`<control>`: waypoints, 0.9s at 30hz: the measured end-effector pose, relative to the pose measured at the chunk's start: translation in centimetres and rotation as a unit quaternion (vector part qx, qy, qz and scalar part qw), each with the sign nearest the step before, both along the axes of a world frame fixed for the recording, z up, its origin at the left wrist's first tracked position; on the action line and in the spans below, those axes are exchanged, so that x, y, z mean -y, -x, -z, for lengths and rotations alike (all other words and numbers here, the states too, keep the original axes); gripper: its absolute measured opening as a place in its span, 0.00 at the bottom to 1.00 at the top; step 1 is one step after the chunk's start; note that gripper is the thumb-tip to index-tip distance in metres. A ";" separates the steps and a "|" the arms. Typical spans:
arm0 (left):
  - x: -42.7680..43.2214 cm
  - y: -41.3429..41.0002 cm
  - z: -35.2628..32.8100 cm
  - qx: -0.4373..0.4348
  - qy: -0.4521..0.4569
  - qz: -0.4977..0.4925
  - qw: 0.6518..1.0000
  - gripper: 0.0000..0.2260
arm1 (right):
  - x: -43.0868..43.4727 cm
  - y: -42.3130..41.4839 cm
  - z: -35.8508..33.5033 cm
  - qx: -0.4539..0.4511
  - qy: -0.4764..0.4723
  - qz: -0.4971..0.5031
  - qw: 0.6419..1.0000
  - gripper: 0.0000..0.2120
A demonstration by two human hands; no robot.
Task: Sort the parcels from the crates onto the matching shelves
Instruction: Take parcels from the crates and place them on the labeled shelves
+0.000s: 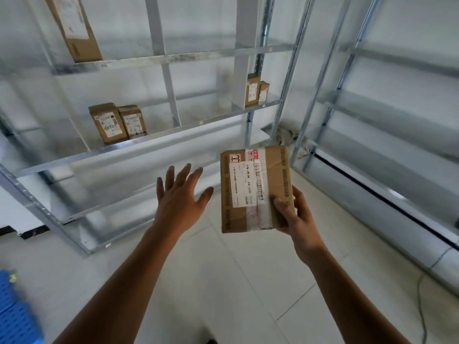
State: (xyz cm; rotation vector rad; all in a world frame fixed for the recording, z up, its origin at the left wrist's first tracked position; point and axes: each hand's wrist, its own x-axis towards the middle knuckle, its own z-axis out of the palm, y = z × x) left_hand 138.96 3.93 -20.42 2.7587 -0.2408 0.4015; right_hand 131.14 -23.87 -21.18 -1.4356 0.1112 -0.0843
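Note:
My right hand (295, 217) grips a brown cardboard parcel (250, 180) by its lower right corner, thumb on the front. The parcel faces me with a white label, a barcode and clear tape. My left hand (181, 194) hovers to the left of the parcel with fingers spread, apart from it and holding nothing. A metal shelf unit (154, 142) stands ahead. Two parcels (116, 122) stand upright on its middle shelf at left, two smaller parcels (257, 89) at the right end, and one tall parcel (74, 28) leans on the upper shelf.
A second metal shelf unit (387, 115) runs along the right wall. A blue plastic crate (15, 316) shows at the lower left edge. A cable (422, 306) lies on the tiled floor at the lower right. Rubbish sits in the far corner between the units.

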 end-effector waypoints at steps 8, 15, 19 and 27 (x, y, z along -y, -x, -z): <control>1.5 -12.7 -0.1 -0.006 0.026 0.023 0.999 0.36 | 0.7 -10.8 -1.1 0.026 0.006 0.039 0.999 0.34; 4.4 -23.8 -1.1 0.003 0.012 0.036 0.999 0.36 | 3.4 -22.4 -0.4 0.037 0.016 0.049 0.998 0.34; 5.9 -30.9 -2.9 0.020 -0.010 0.017 1.000 0.37 | 5.3 -31.2 -0.8 0.061 0.009 0.032 0.998 0.34; 6.9 -44.0 -7.8 0.052 -0.042 -0.025 0.997 0.36 | 8.4 -47.7 -5.2 0.118 0.016 -0.030 0.992 0.30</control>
